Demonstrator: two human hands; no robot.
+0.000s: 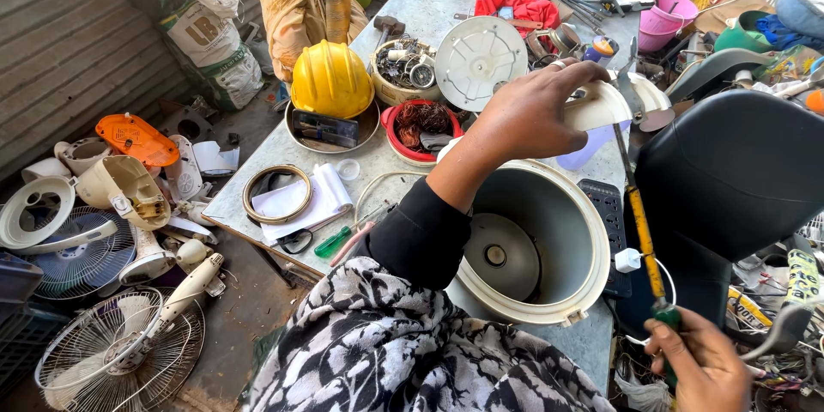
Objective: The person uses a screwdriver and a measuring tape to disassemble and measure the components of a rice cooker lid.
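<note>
A: We had the left hand [536, 112] up over the open rice cooker body [528, 245], fingers curled round a cream plastic part [605, 103], pinching its edge. Cooker sat on the workbench [412, 9] right in front of us, mouth up, heating plate [498, 256] bare at the bottom.

B: And the right hand [699, 365]?

A: Low at the right edge, closed round the green handle of a long yellow-shafted screwdriver [644, 240]. Tip pointed up toward the cream part, near it; we couldn't tell if it was touching.

B: So which step, by our read?

A: Looked like strip-down: we were working on the cream part with the driver, off the body. The next move would have called for a steady left grip and the tip seated square, since the shaft was long and held far back.

B: Anything close by?

A: White plug [628, 259] on a cord just beside the rim, black power strip [608, 210] behind it, a white round lid [479, 60] further back.
</note>
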